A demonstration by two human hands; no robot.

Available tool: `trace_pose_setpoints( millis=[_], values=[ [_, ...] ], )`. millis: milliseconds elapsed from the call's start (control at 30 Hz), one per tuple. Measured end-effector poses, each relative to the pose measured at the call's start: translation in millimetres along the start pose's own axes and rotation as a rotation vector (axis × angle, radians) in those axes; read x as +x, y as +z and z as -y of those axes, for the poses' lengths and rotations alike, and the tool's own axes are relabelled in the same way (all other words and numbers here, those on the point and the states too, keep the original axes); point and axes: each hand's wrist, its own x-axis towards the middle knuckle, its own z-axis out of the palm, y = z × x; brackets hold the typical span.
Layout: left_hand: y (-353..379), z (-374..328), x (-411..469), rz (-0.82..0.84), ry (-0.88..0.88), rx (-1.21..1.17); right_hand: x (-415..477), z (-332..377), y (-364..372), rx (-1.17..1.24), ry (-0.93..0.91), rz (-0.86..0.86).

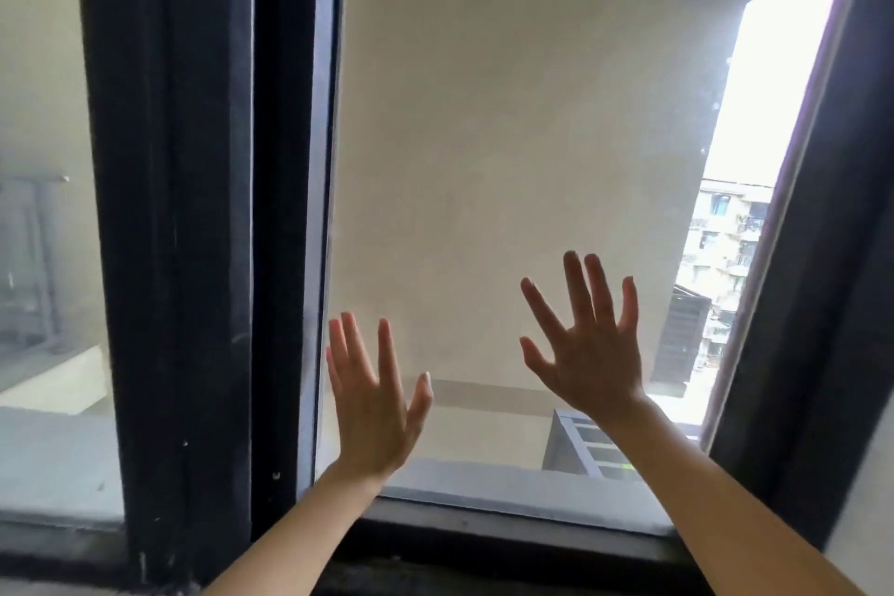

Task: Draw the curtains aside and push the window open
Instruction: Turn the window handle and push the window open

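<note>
Observed no curtains anywhere in view; judged that step done, or the cloth simply outside the shot (cannot tell which). Faced a dusty pane (508,136) set right of a dark post (169,208), with a second pane (43,111) left of the post. Noted left hand (372,407) just right of the post, low on the pane, fingers (384,353) straight and spread, nothing gripped. Noted right hand (592,353) farther right of the post and slightly higher, likewise splayed and empty. Could not confirm whether palms touched the glass or hovered just short of it. Saw a thin dark gap along the sash edge beside the post; judged the window possibly cracked, not clearly open. Saw flats (725,232) and bright sky at the far right of the post, through the glass as far as could be told. Judged the push barely begun; most of the opening left to do.
</note>
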Motion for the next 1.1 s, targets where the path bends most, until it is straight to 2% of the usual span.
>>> trace_pose_setpoints(
  millis=[200,467,700,933,1100],
  values=[
    [17,-11,3,-0.130,-0.083,0.093,-2,-1,2,0.050,-0.027,-0.023],
    [26,-4,4,-0.265,-0.010,0.137,0,0,2,0.069,-0.035,-0.077],
    [25,-7,4,-0.248,-0.018,0.150,-2,0,-2,0.027,-0.027,-0.033],
    [32,-1,2,-0.275,0.008,0.164,-1,3,7,0.048,-0.019,-0.109],
    [20,-12,5,-0.173,-0.082,0.167,0,-1,0,0.096,-0.039,-0.026]
  ],
)
